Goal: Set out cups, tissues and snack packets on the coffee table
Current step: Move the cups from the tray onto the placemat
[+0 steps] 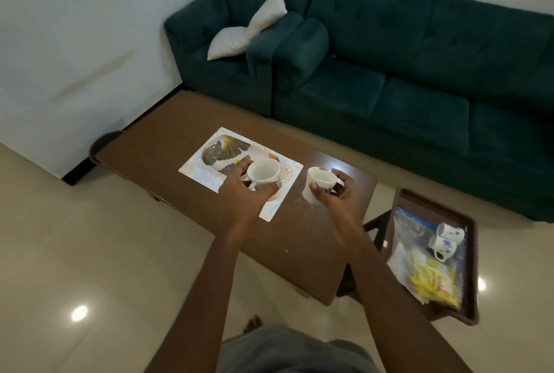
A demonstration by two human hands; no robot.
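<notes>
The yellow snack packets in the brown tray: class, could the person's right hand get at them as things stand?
Probably not right away. The right hand is holding a white cup over the brown wooden coffee table. The yellow snack packets lie uncovered in the brown tray on that side, so a free hand likely could.

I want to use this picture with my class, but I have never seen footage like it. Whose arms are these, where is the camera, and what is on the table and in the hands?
There is no machine here. The single picture comes from a wide-angle camera worn on a person's head, looking down at their own bare arms.

The left hand holds a white cup over a patterned placemat on the brown coffee table. The right hand holds a second white cup over the bare tabletop. Whether either cup touches down cannot be told.

To the right, off the table, a brown tray carries two more white cups with blue print, yellow snack packets and clear plastic bags. Behind the table is a green sofa with a white pillow.
</notes>
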